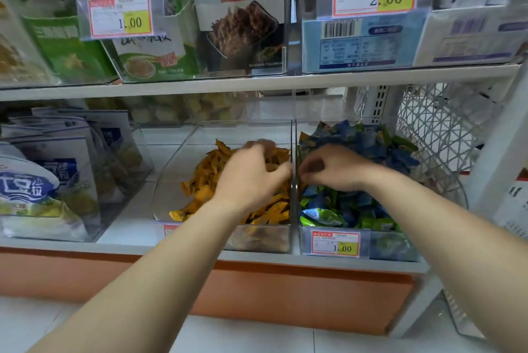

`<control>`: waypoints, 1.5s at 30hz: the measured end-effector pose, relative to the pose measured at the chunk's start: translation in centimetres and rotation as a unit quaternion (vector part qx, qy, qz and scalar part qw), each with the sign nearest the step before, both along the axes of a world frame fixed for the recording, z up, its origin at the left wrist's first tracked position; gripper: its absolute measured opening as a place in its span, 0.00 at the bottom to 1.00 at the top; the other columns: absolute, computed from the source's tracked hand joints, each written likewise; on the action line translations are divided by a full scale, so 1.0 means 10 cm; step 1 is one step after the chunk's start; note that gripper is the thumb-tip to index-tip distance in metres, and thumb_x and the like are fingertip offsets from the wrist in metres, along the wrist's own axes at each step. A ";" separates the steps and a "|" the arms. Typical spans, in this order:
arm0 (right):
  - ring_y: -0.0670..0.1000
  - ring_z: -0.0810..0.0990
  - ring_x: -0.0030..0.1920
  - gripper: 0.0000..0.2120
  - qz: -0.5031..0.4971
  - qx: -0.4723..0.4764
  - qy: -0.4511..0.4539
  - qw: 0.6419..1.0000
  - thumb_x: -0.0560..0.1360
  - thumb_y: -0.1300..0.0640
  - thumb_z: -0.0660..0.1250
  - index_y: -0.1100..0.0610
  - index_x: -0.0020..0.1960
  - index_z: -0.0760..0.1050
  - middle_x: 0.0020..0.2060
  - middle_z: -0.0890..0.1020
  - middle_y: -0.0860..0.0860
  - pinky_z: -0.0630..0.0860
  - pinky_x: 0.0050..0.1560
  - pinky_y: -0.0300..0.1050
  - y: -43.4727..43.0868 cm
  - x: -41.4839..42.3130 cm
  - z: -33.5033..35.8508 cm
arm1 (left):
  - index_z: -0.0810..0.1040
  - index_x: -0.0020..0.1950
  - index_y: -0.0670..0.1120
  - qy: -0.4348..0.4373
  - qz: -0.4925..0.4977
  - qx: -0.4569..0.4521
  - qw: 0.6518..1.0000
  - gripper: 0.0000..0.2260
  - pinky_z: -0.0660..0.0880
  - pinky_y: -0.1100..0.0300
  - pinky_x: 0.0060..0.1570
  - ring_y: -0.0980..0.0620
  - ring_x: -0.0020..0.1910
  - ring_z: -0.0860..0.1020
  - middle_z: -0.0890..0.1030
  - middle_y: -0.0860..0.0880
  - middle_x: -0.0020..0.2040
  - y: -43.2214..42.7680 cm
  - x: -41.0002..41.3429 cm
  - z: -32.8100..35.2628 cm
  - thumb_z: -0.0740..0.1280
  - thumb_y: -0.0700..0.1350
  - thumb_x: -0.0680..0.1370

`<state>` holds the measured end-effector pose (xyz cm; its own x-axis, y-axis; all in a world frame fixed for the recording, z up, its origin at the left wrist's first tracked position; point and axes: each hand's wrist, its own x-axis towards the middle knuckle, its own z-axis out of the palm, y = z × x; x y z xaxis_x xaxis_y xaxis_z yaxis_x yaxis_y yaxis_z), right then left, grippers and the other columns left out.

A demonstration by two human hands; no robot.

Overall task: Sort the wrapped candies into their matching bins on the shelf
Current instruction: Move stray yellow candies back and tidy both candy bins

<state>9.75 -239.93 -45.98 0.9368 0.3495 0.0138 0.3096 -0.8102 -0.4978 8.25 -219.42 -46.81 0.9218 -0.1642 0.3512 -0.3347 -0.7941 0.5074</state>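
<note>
So the lower shelf [125, 227] has two clear bins side by side. The left bin [175, 158] is full of orange candies [204, 181], and the right bin [385, 247] has a blue and green candies [340, 211] mix. The left hand [251, 174] is down on the orange pile, fingers curled and blurry, so I can't tell if it's got one. The right hand [335, 169] is over the blue-green pile by the divider, fingers curled, grip unclear too. There's a small price tag [335, 244] on the right bin's front.

left hand [251, 174]: arm extended, fingers blurred | right hand [335, 168]: palm down, fingers curled | both close together
</note>
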 end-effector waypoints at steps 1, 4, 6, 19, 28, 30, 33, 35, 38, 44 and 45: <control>0.39 0.77 0.42 0.07 0.009 -0.045 0.005 0.999 0.76 0.50 0.70 0.41 0.40 0.77 0.39 0.80 0.38 0.70 0.39 0.37 0.02 0.02 -0.03 | 0.74 0.67 0.51 0.020 -0.034 0.004 0.999 0.29 0.76 0.58 0.54 0.51 0.58 0.78 0.80 0.52 0.59 -0.08 -0.05 -0.05 0.67 0.66 0.72; 0.48 0.81 0.45 0.05 0.010 -0.106 0.030 0.994 0.75 0.52 0.68 0.42 0.46 0.81 0.44 0.83 0.43 0.78 0.47 0.47 0.02 0.07 -0.07 | 0.69 0.70 0.53 0.045 -0.096 0.029 0.994 0.28 0.77 0.56 0.58 0.51 0.59 0.77 0.78 0.52 0.61 -0.17 -0.16 -0.23 0.70 0.61 0.73; 0.49 0.80 0.50 0.12 0.008 -0.136 0.036 0.990 0.75 0.54 0.67 0.42 0.56 0.82 0.49 0.82 0.42 0.78 0.53 0.48 -0.02 0.06 -0.09 | 0.64 0.73 0.54 0.060 -0.108 0.011 0.992 0.31 0.77 0.51 0.60 0.50 0.61 0.77 0.78 0.50 0.63 -0.14 -0.15 -0.28 0.70 0.58 0.74; 0.43 0.77 0.49 0.02 -0.010 -0.106 -0.004 0.994 0.75 0.43 0.67 0.35 0.44 0.77 0.48 0.78 0.38 0.77 0.47 0.45 -0.24 -0.04 -0.19 | 0.59 0.76 0.56 0.082 -0.121 -0.009 0.989 0.35 0.75 0.50 0.64 0.52 0.66 0.74 0.76 0.50 0.68 -0.09 -0.15 -0.29 0.70 0.60 0.74; 0.51 0.74 0.54 0.12 -0.102 -0.090 -0.124 0.983 0.81 0.43 0.61 0.48 0.51 0.80 0.58 0.70 0.47 0.74 0.48 0.48 -0.07 -0.17 -0.21 | 0.61 0.76 0.55 0.066 -0.099 0.005 0.993 0.35 0.75 0.55 0.63 0.51 0.65 0.75 0.76 0.50 0.68 -0.14 -0.16 -0.28 0.71 0.58 0.73; 0.49 0.72 0.53 0.13 -0.122 -0.048 -0.163 0.978 0.81 0.43 0.60 0.47 0.51 0.81 0.57 0.70 0.46 0.71 0.46 0.46 -0.11 -0.19 -0.11 | 0.64 0.75 0.54 0.029 -0.085 0.033 0.995 0.33 0.74 0.56 0.63 0.50 0.66 0.74 0.76 0.50 0.68 -0.14 -0.16 -0.25 0.71 0.60 0.74; 0.45 0.73 0.49 0.10 -0.097 0.067 -0.171 0.978 0.81 0.47 0.62 0.48 0.51 0.81 0.52 0.73 0.46 0.69 0.47 0.45 -0.15 -0.27 0.06 | 0.68 0.75 0.53 -0.040 -0.057 0.024 0.997 0.30 0.73 0.54 0.64 0.50 0.67 0.73 0.76 0.51 0.68 -0.17 -0.16 -0.14 0.68 0.62 0.75; 0.42 0.74 0.44 0.08 -0.075 0.159 -0.161 0.971 0.81 0.50 0.63 0.47 0.45 0.78 0.44 0.77 0.44 0.68 0.44 0.45 -0.13 -0.35 0.14 | 0.70 0.73 0.52 -0.053 -0.076 -0.059 0.994 0.27 0.74 0.57 0.63 0.56 0.64 0.75 0.78 0.53 0.65 -0.21 -0.17 -0.04 0.68 0.60 0.77; 0.42 0.78 0.38 0.12 -0.054 0.279 -0.135 0.949 0.83 0.53 0.62 0.52 0.44 0.80 0.36 0.81 0.46 0.73 0.39 0.40 -0.07 -0.42 0.21 | 0.79 0.63 0.51 -0.057 -0.096 -0.150 0.982 0.15 0.77 0.65 0.50 0.64 0.51 0.79 0.82 0.59 0.52 -0.26 -0.18 0.10 0.69 0.55 0.78; 0.44 0.81 0.48 0.10 -0.146 0.265 -0.114 0.946 0.82 0.53 0.61 0.48 0.55 0.81 0.48 0.84 0.45 0.75 0.50 0.39 -0.15 -0.12 0.08 | 0.75 0.67 0.49 -0.002 0.098 0.039 0.994 0.21 0.77 0.52 0.51 0.44 0.58 0.79 0.81 0.47 0.58 0.10 -0.02 0.13 0.67 0.58 0.79; 0.45 0.80 0.53 0.10 -0.146 0.196 -0.121 0.962 0.82 0.53 0.61 0.49 0.58 0.80 0.52 0.83 0.45 0.74 0.53 0.41 -0.18 -0.03 0.04 | 0.73 0.70 0.48 -0.005 0.109 0.075 0.991 0.23 0.76 0.50 0.53 0.43 0.61 0.77 0.80 0.45 0.61 0.13 -0.03 0.09 0.66 0.59 0.78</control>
<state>9.41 -241.73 -45.55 0.9470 -0.0041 0.3213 0.2429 -0.6453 -0.7243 7.95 -218.16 -45.89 0.9379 -0.0115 0.3467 -0.1502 -0.9144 0.3760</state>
